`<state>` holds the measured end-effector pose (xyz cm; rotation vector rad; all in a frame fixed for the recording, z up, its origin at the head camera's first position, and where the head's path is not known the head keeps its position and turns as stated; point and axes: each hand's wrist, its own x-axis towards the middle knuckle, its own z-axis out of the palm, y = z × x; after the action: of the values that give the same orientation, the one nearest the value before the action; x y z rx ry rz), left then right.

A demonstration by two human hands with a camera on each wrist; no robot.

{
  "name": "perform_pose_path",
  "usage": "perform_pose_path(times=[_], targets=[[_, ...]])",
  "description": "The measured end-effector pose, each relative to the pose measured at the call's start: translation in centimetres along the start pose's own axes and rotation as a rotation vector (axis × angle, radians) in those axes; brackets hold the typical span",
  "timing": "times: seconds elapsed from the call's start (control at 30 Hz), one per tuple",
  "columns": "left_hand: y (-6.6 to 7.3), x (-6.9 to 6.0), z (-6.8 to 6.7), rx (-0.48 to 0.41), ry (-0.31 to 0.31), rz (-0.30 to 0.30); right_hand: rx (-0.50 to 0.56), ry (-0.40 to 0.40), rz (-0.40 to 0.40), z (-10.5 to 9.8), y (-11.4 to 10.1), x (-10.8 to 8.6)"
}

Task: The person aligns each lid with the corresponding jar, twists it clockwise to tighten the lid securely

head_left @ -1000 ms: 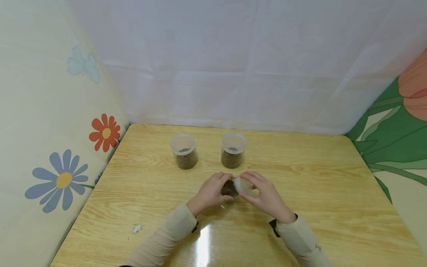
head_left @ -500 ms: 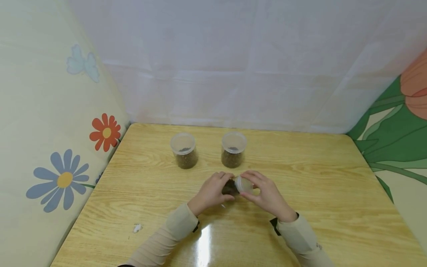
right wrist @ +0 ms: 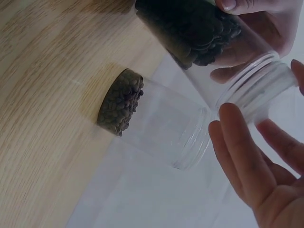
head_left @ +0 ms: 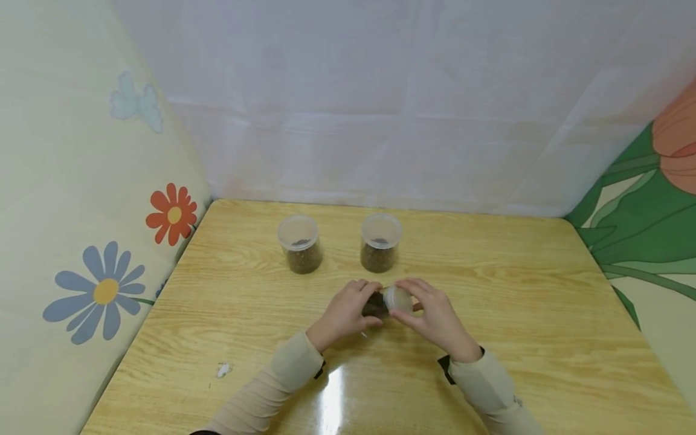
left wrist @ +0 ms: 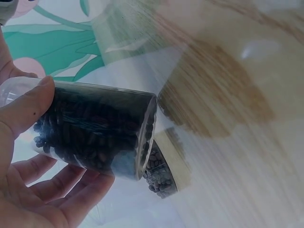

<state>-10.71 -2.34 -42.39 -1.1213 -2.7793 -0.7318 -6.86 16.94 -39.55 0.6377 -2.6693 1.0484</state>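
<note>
My left hand [head_left: 341, 312] grips a clear jar [left wrist: 95, 126] part-filled with dark beans, thumb on one side and fingers on the other. The jar is tilted, its lidded end toward my right hand [head_left: 439, 320]. Round the clear lid [head_left: 401, 300] curl my right thumb and fingers; in the right wrist view the fingertips [right wrist: 230, 114] lie at the lid's edge. The lid sits on the jar's mouth. Beyond the hands, two similar lidded jars stand upright on the table, a left jar [head_left: 302, 257] and a right jar [head_left: 378, 255], each with dark beans in its lower part.
The wood-grain table [head_left: 516, 290] ends at a white cloth backdrop [head_left: 348, 121]. A flower-painted panel [head_left: 81, 181] stands at the left, and another panel with green leaves [head_left: 647, 223] at the right. A small white mark [head_left: 223, 370] shows at the table's front left.
Both hands keep their hold on the jar and lid in nearly the same place. The right fingers have shifted slightly about the lid. The standing jars have not moved.
</note>
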Motion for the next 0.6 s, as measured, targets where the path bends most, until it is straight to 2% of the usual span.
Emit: perform_pose_path(times=[0.6], targets=[[-0.20, 0.06, 0.13, -0.022, -0.011, -0.005, -0.038, 0.093, 0.086, 0.47, -0.46, 0.10]])
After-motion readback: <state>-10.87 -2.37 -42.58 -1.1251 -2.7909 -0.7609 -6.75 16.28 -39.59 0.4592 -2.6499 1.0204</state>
